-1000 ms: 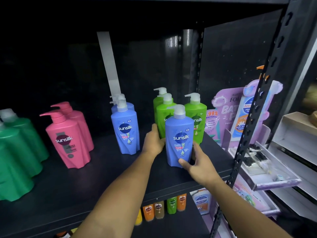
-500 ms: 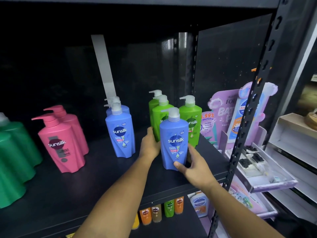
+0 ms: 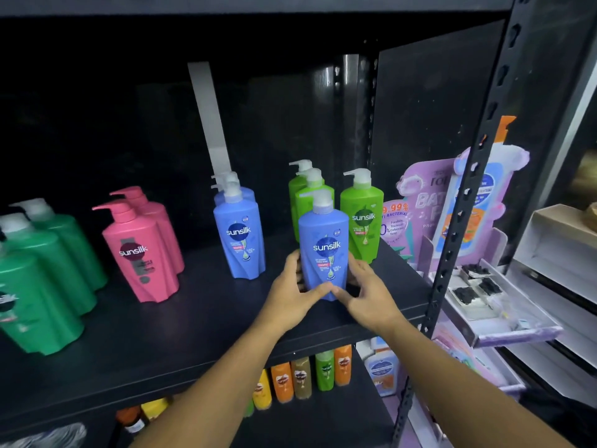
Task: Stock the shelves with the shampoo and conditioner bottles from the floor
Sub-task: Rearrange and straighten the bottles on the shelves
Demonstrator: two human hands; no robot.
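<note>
Head view. The front blue bottle (image 3: 323, 250), a Sunsilk pump bottle, is standing upright on the black shelf (image 3: 193, 324) with its label facing the camera and its white pump spout pointing left. Both hands are gripping its lower half. The left hand (image 3: 290, 302) is wrapping the bottle's left side, with its fingers (image 3: 295, 263) curling round towards the back and its thumb lying across the front near the base. The right hand (image 3: 371, 299) is mirroring this on the right side, its fingers (image 3: 358, 270) curling behind and its thumb reaching across the front. The two thumb tips are meeting in front of the bottle. They are hiding its base, so I cannot tell whether it is touching the shelf.

Light green bottles (image 3: 361, 227) are standing just behind and to the right of the front blue bottle, and more of them are lining up directly behind it. To its left, well apart, a row of blue bottles (image 3: 240, 237) is running back. Pink bottles (image 3: 142, 257) are standing further left, and dark green bottles (image 3: 42, 276) further left again. All are resting on the same shelf.

Below the front blue bottle, small orange, yellow and green bottles (image 3: 303, 376) are lining the lower shelf. To its right, past a perforated upright post (image 3: 458, 221), a purple display card (image 3: 423, 202) is standing above a tray (image 3: 529, 331) holding small black items.
</note>
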